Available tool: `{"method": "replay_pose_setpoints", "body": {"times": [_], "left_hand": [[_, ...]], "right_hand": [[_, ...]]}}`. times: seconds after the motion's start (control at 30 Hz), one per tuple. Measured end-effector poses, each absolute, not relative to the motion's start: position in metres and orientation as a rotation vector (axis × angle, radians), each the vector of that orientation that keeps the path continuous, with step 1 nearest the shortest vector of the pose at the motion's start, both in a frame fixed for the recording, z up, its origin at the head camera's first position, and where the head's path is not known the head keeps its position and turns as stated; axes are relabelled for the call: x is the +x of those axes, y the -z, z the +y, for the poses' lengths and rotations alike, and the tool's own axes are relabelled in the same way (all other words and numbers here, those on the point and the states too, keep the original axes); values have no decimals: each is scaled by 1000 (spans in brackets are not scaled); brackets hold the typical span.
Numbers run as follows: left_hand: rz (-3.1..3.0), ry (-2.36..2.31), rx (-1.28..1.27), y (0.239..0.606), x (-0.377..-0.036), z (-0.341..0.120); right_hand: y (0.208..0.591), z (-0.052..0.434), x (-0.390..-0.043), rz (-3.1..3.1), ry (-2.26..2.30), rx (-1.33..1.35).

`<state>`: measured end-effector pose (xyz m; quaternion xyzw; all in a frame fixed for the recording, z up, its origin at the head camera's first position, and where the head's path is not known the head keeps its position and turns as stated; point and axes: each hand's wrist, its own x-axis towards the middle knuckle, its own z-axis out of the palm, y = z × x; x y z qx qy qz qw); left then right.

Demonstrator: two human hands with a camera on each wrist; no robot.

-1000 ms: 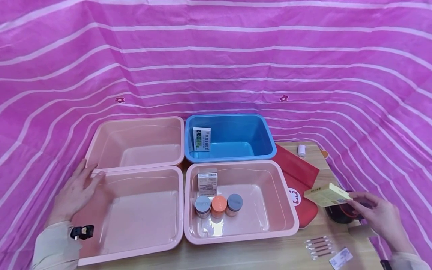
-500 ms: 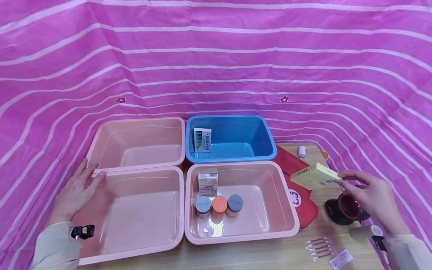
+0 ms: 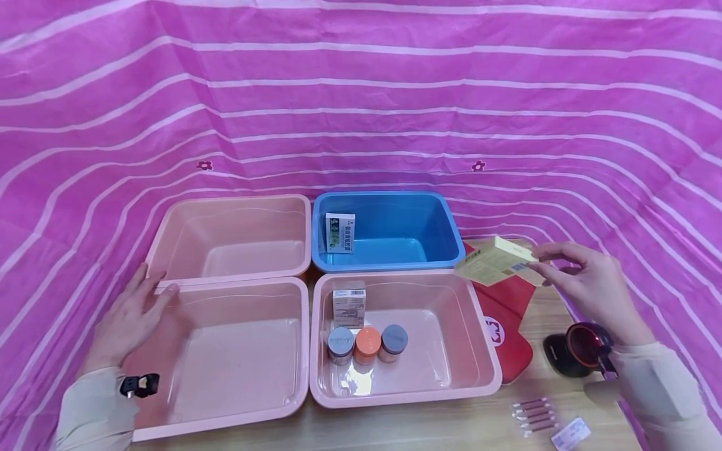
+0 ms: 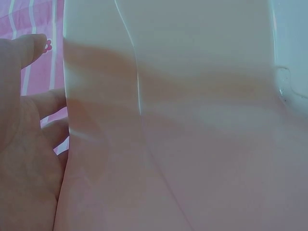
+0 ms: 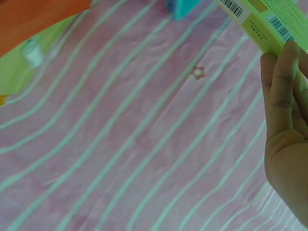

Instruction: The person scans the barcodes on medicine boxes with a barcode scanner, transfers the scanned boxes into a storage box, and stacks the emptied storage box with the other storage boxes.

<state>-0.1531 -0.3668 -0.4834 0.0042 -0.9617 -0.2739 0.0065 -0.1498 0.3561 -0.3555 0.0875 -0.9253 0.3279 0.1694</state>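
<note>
My right hand (image 3: pixel 586 291) pinches a pale yellow medicine box (image 3: pixel 493 262) by its near end, thumb on one side and fingers on the other. The box is held up, tilted, overlapping the right rim of the front right pink bin and the red pouch (image 3: pixel 502 338) in the head view. Printed text and barcodes show on the yellow box (image 5: pixel 262 26) in the right wrist view. At the far left, my left hand (image 3: pixel 126 319) rests against the side of the front left pink bin (image 3: pixel 237 363), fingers extended. In the left wrist view, fingertips of the left hand (image 4: pixel 29 125) pass behind the bin wall.
The front right pink bin (image 3: pixel 423 388) holds a white box (image 3: pixel 349 308) and three capped jars (image 3: pixel 368 343). Another white box (image 3: pixel 340 233) leans in the blue bin (image 3: pixel 389 266). A black-and-red device (image 3: pixel 575 351), cotton swabs (image 3: pixel 533 416) and a small packet (image 3: pixel 571 434) lie at right.
My right hand has carried the yellow box up and leftward, from above the device to beside the front right bin's far right corner. The left hand stays put.
</note>
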Motion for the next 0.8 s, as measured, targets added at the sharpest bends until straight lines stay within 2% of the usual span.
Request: {"method": "replay_pose_setpoints", "body": {"times": [0.3, 0.47, 0.8], "left_hand": [[-3013, 846, 12, 481, -152, -367], [-3007, 838, 14, 482, -152, -365], [-2995, 845, 9, 482, -151, -366]], "right_hand": [[344, 302, -203, -2677, -967, 468], [341, 271, -234, -2802, -981, 489], [361, 200, -301, -2914, -1041, 591]]}}
